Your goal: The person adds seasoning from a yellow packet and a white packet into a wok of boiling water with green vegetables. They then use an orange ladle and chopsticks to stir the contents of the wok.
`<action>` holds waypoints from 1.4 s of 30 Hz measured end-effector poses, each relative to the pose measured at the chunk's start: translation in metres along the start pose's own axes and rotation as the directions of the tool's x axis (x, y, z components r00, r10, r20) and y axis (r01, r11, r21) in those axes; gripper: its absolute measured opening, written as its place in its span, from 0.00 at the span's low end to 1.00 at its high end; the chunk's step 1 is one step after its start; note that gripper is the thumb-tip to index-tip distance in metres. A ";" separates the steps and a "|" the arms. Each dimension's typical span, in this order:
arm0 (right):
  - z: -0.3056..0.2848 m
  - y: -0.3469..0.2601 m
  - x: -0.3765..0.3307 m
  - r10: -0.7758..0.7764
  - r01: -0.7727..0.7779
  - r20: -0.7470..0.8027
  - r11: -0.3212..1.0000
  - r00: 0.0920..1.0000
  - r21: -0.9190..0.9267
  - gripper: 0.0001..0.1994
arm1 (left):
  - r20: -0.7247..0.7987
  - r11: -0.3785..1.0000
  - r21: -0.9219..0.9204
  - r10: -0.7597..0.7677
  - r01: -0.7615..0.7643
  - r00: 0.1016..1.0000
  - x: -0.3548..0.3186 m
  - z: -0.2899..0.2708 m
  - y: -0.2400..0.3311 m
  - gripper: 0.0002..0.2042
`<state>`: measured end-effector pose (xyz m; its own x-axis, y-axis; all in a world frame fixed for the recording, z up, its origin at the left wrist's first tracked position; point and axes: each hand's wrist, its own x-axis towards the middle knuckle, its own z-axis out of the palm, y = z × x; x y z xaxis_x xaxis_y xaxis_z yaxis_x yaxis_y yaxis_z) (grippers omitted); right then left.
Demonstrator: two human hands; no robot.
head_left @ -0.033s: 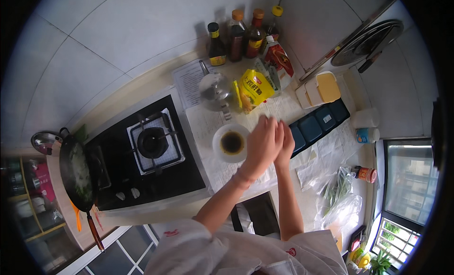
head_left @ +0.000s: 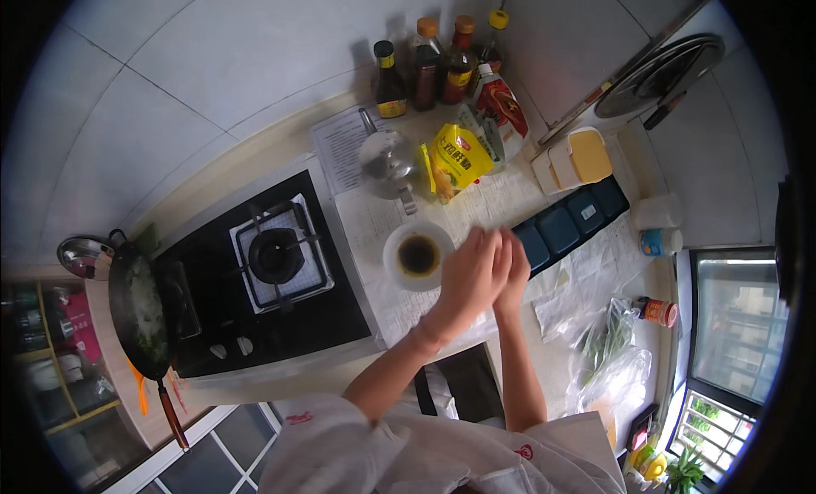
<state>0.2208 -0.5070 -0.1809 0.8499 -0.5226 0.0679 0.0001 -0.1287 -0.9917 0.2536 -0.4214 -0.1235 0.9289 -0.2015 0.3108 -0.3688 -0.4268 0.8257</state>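
Note:
My left hand (head_left: 468, 276) and my right hand (head_left: 513, 273) are pressed together above the counter, fingers curled and closed. Whatever they may hold is hidden between them. Just left of my hands stands a white bowl (head_left: 389, 258) with dark brown liquid (head_left: 417, 256) in it. Close beyond my right hand lies a long dark blue tray (head_left: 554, 229) with several compartments. A yellow seasoning packet (head_left: 459, 158) stands open behind the bowl, beside a round metal pot (head_left: 387, 158).
A black gas hob (head_left: 331, 324) lies to the left, with a wok (head_left: 140, 303) of greens beyond it. Several sauce bottles (head_left: 390, 82) line the back wall. Lidded boxes (head_left: 586, 158), plastic bags (head_left: 625, 371) and a red jar (head_left: 659, 312) are on the right.
Both my hands have shifted slightly toward me, still together. The other things look the same.

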 end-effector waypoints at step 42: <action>0.142 -0.126 -0.316 0.186 -0.162 0.522 0.982 0.832 -0.092 0.11 | -0.076 0.617 -0.648 -0.635 0.446 0.769 -0.355 -0.427 -0.068 0.07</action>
<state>0.0267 -0.2056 -0.0929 0.9825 -0.0191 -0.1852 -0.1862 -0.1187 -0.9753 -0.0372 0.0554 -0.0889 0.9510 0.1829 -0.2494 0.2082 0.2180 0.9535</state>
